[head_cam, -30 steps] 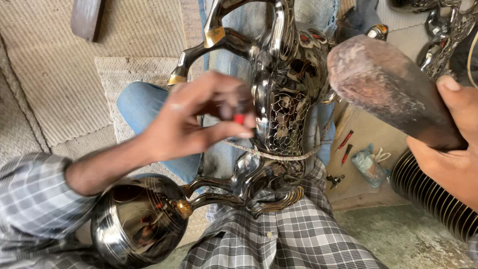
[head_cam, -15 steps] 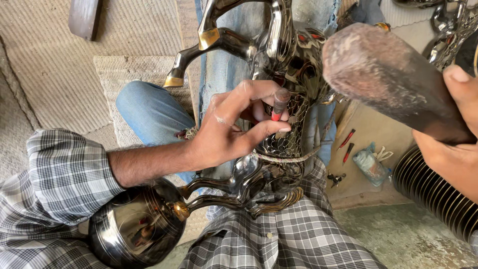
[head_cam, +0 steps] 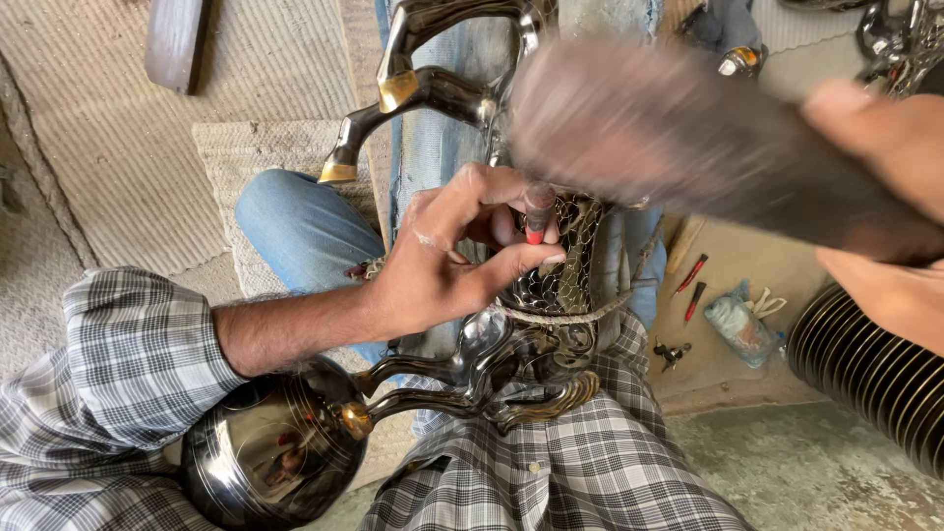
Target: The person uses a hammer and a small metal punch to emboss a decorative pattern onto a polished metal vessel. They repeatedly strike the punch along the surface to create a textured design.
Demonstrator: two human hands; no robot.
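The dark metal figure lies across your lap at the centre of the frame, its patterned body bound round with a cord and its curved legs with gold-coloured tips reaching toward the upper left. Against its upper body stands a small punch with a red tip, roughly upright, tip touching the patterned surface. Your left hand is closed on that punch, pinching it between thumb and fingers, with the heel of the hand resting over the figure. Your right hand, at the right edge, is wrapped round the handle of a wooden mallet; the mallet head is blurred and sits just above the punch in the upper middle of the frame.

At the lower left a rounded, shiny dark vessel rests by your checked sleeve, touching the figure's lower legs. A woven mat covers the floor in the upper left, with a wooden block on it. To the right of your knee lie small red-handled tools and a ribbed dark metal piece.
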